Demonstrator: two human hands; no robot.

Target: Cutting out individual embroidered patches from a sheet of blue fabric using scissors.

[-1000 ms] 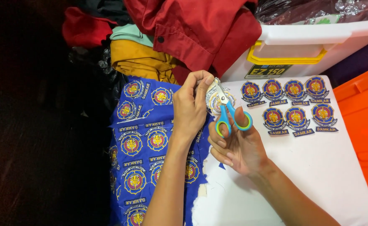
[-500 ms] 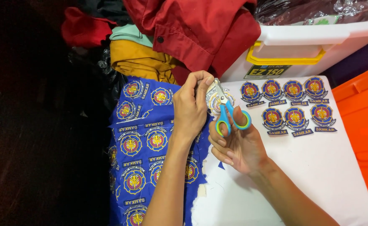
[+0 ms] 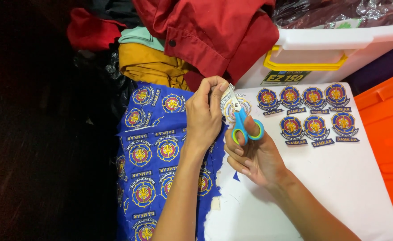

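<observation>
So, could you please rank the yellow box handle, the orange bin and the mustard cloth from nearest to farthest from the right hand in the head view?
From the right hand, which holds the scissors:
1. Yellow box handle, above it on the white box.
2. Mustard cloth, up and to the left, past the left hand.
3. Orange bin, at the far right edge.

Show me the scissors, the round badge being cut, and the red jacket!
scissors (image 3: 246, 129): head view, on the blue and green handle.
round badge (image 3: 229, 106): head view, on its pale face beside the blades.
red jacket (image 3: 214, 33): head view, on the folded red cloth.
</observation>
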